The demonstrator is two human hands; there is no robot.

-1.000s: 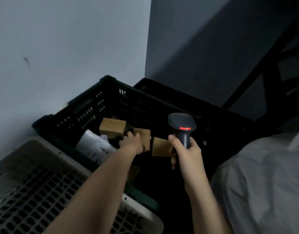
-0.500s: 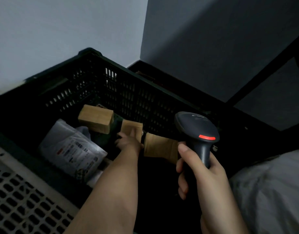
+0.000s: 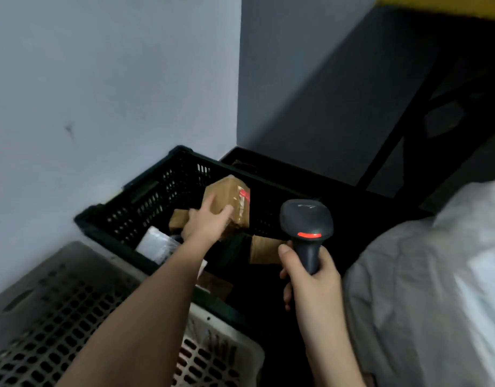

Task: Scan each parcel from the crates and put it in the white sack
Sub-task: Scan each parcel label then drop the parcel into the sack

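Observation:
My left hand (image 3: pixel 206 223) grips a taped brown cardboard parcel (image 3: pixel 231 198) with a red mark, lifted above the black crate (image 3: pixel 134 202). Down in that crate lie two more brown parcels (image 3: pixel 264 248) (image 3: pixel 178 219) and a white plastic mailer (image 3: pixel 155 243). My right hand (image 3: pixel 310 277) holds a dark handheld scanner (image 3: pixel 306 222) by its handle, its red light lit, just right of the lifted parcel. The white sack (image 3: pixel 425 289) fills the right side.
A pale perforated crate (image 3: pixel 59 317) sits in the lower left, touching the black one. A second black crate (image 3: pixel 310 174) stands behind, in the corner of two grey walls. A dark rack frame (image 3: pixel 391 132) slants at upper right.
My left hand has taken hold of a brown parcel and raised it out of the black crate. The scanner stays in my right hand. The camera has pulled back and up.

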